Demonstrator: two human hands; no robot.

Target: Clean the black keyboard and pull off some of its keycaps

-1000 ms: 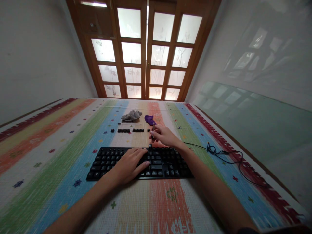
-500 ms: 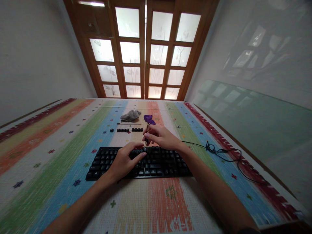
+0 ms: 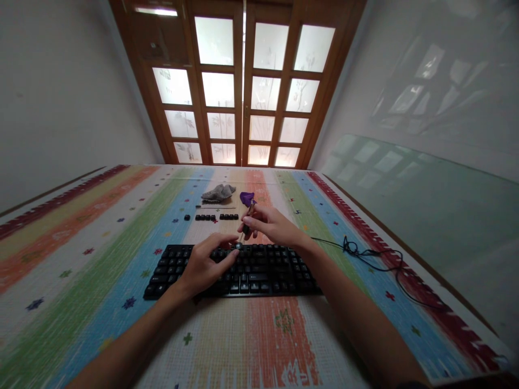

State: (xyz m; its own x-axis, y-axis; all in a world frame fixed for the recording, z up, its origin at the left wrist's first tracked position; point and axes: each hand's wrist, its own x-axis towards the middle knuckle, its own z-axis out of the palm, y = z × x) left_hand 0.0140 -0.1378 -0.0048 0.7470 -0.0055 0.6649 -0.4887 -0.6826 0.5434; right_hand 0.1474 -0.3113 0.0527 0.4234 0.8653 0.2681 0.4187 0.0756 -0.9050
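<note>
A black keyboard (image 3: 259,270) lies across the table in front of me. My right hand (image 3: 271,222) is closed around the dark handle of a wire keycap puller (image 3: 245,229), held tilted over the keyboard's back row. At the lower end of its thin wires sits a small keycap (image 3: 238,246). My left hand (image 3: 208,262) rests over the left half of the keyboard, its thumb and forefinger closing on that keycap. Several loose black keycaps (image 3: 205,218) are lined up behind the keyboard. The keys beneath my left palm are hidden.
A crumpled grey cloth (image 3: 219,193) and a purple cloth (image 3: 246,198) lie farther back, with a thin rod (image 3: 218,207) in front of the grey one. The keyboard's black cable (image 3: 365,252) coils at the right. A striped cloth (image 3: 121,259) covers the table.
My right hand has moved slightly up and right, tilting the puller more. The keycap now shows at the wire ends between my left thumb and forefinger, which have drawn slightly left.
</note>
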